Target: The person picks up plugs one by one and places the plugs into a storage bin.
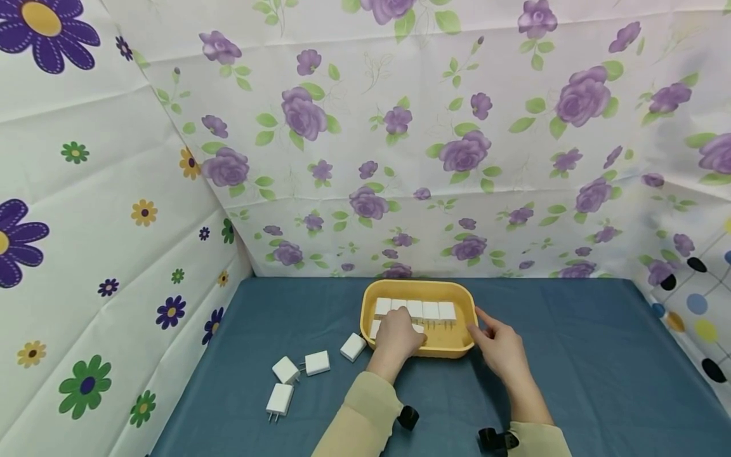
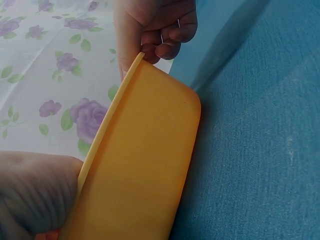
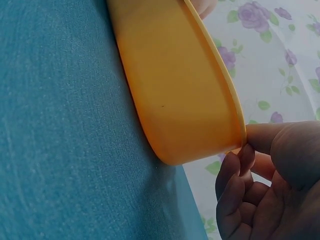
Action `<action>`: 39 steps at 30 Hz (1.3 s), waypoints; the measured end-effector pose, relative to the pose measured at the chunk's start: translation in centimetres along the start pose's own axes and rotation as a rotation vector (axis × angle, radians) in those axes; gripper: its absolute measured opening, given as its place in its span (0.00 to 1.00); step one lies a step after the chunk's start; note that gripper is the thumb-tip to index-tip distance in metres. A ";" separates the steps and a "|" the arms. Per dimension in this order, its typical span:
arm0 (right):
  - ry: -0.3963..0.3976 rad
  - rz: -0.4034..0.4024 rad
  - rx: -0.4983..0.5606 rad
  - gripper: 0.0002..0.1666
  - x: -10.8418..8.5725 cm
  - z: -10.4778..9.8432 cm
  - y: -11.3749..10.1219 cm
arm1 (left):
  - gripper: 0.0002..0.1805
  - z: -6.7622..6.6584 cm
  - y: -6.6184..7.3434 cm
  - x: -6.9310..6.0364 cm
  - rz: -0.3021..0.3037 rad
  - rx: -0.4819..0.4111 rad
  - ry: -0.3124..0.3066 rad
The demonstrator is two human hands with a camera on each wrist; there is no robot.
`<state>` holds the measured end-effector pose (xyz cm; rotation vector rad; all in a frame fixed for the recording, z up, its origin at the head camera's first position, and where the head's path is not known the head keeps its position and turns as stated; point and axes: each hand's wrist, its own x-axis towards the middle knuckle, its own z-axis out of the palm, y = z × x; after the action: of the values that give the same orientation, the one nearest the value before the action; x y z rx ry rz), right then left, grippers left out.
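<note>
A yellow plastic basket [image 1: 368, 304] stands on the table with white charger plugs [image 1: 430, 310] lined up in a row along its far side. My left hand [image 1: 396, 333] reaches in over the near rim and pinches a white charger plug [image 1: 419, 328], mostly covered by the fingers. Another white plug [image 1: 374, 329] shows just left of that hand. In the left wrist view the left fingers are hidden behind the basket wall [image 2: 140, 145]. At the basket's right end, my right hand [image 1: 502, 346] pinches the rim between thumb and fingers, seen closely in the right wrist view.
Left of the basket, several loose charger plugs lie on the blue cloth [image 1: 571, 355]: one plug [image 1: 353, 347] near the basket, others [image 1: 280, 400] farther left. Flowered sheets [image 1: 365, 127] hang behind and at both sides of the table.
</note>
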<state>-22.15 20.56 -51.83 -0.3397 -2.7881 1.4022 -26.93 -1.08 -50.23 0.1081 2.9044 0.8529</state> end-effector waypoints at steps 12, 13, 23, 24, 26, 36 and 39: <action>-0.008 -0.009 0.001 0.38 0.1 0.0 0.3 | 0.20 0.1 -0.2 -0.1 -0.011 -0.015 0.007; -0.008 -0.009 0.000 0.38 0.1 0.0 0.3 | 0.19 0.1 -0.2 -0.1 -0.012 -0.016 0.007; -0.012 -0.001 0.000 0.38 -0.1 0.0 0.1 | 0.18 0.1 -0.3 -0.2 -0.019 -0.040 0.001; -0.014 -0.001 0.000 0.38 -0.2 -0.1 0.0 | 0.18 0.1 -0.3 -0.3 -0.020 -0.045 0.003; -0.015 -0.003 0.002 0.38 -0.3 -0.1 0.0 | 0.17 0.2 -0.4 -0.4 -0.021 -0.049 0.011; -0.017 -0.004 -0.001 0.38 -0.3 -0.1 0.0 | 0.12 0.9 -0.8 -1.0 0.088 -0.067 0.190; -0.018 -0.005 0.005 0.38 -0.2 -0.1 -0.1 | 0.09 1.1 -1.0 -1.2 0.141 -0.064 0.262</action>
<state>-21.91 20.58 -51.65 -0.3221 -2.7973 1.4181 -25.66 -1.44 -51.54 0.2129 3.1377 1.0565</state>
